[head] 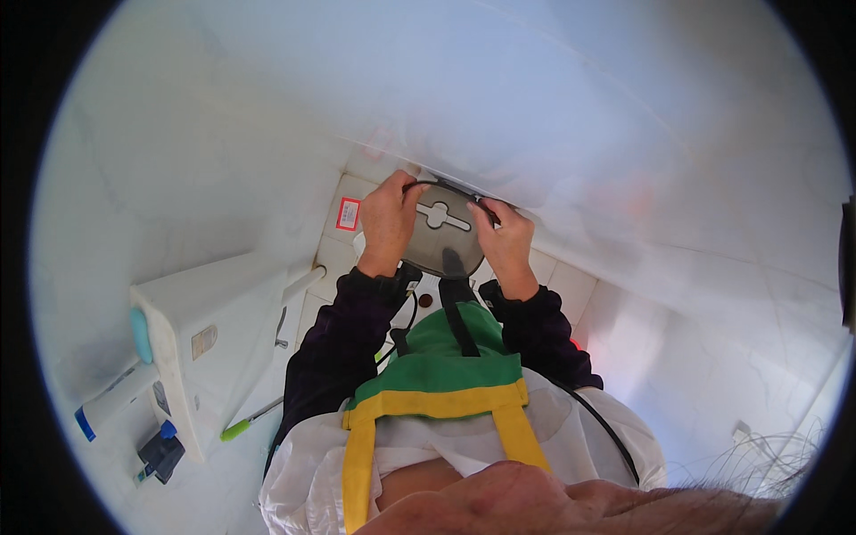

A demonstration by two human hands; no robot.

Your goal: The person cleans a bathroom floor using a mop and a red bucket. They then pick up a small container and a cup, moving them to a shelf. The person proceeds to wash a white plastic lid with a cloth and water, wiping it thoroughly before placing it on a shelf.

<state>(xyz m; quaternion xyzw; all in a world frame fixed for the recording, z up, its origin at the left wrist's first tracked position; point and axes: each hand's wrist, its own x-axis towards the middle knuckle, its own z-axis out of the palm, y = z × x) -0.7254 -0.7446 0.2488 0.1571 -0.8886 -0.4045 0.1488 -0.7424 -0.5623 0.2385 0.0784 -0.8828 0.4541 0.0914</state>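
Observation:
In front of me, my left hand [388,224] and my right hand [507,239] hold opposite sides of a smoky, see-through plastic cover [428,253] with rounded corners. A pale slot with a round middle [438,215] shows through or in its face; I cannot tell which. Fingers and thumbs of both hands pinch its dark upper rim [447,184]. That rim is close to the glossy white wall [535,134], but whether they touch is unclear. Below the cover hangs my green apron [455,341] with yellow trim.
On the left, a white washbasin [194,301] juts out, with a light-blue object [140,334] on its edge. A green-handled tool [235,429] is below it. A drain pipe [304,284] enters the wall. A red-bordered card [348,214] bearing writing is beside my left hand.

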